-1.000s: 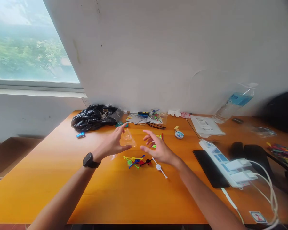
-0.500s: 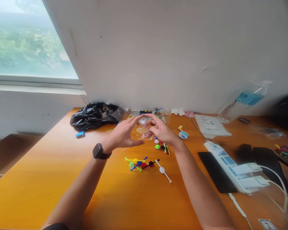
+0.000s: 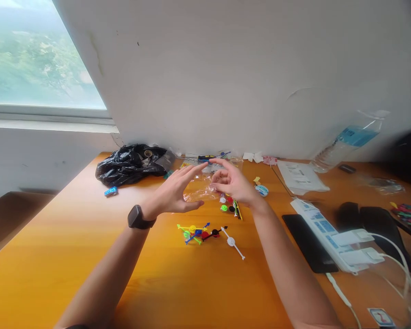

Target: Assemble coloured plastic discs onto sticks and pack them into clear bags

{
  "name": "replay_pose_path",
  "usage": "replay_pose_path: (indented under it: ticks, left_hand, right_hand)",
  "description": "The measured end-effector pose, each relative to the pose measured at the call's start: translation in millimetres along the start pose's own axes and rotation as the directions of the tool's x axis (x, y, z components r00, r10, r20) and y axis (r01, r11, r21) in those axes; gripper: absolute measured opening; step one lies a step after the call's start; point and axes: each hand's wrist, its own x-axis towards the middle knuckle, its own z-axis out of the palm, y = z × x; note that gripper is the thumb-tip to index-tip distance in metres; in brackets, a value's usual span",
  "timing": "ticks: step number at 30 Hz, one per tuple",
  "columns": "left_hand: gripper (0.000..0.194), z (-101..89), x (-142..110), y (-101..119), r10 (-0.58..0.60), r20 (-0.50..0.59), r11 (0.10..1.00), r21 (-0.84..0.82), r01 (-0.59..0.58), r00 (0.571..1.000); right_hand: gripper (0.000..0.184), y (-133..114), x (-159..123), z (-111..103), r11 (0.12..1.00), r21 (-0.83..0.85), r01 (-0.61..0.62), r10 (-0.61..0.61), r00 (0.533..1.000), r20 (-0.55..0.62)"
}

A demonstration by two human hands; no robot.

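Note:
My left hand is raised above the table with its fingers stretched out and the thumb well apart; nothing is in it. Opposite it, my right hand has its index finger extended and its other fingers curled toward the thumb, at the edge of a crumpled clear plastic bag. The bag shows between the two hands, partly covered by them. Nearer to me lie several arrow-shaped plastic spinners in yellow, green, blue, red and black, among them a yellow spinner, with a white spinner to their right.
Small coloured round pieces, one a green piece, lie below my right hand. A black plastic bag and a blue packet are at left. On the right are a black phone, a power strip and a clear bottle.
My hands have drawn slightly apart at the index fingertips. The clear plastic between them has changed shape and spread lower. The spinners have stayed put; the view has shifted slightly.

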Motion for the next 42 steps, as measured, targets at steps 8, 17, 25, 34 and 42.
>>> replay_pose_path:
  ticks: [8,17,25,34,42]
  left_hand:
    - [0.124,11.4,-4,-13,-0.098,0.069,0.992,0.091,0.092,0.993]
    - [0.107,21.2,-3,-4,-0.065,0.082,0.994,0.095,0.057,0.995]
    - [0.108,25.8,-5,-13,-0.075,0.07,0.993,0.098,0.068,0.995]
    - [0.107,16.0,-17,-51,-0.187,0.06,0.976,0.123,0.179,0.98]
    - [0.101,18.9,-24,-75,-0.242,0.031,0.969,-0.039,0.243,0.97]
  right_hand:
    - [0.06,6,5,-6,1.0,0.023,-0.003,0.003,1.0,-0.007]
    - [0.092,19,8,3,0.964,-0.264,0.003,-0.017,0.999,-0.049]
    - [0.111,13,2,0,0.963,-0.238,-0.13,0.124,0.991,-0.042]
    - [0.056,21,7,-5,0.92,-0.383,-0.085,0.052,0.994,-0.095]
    - [0.016,4,-10,21,0.73,-0.673,0.116,0.219,0.894,0.391]
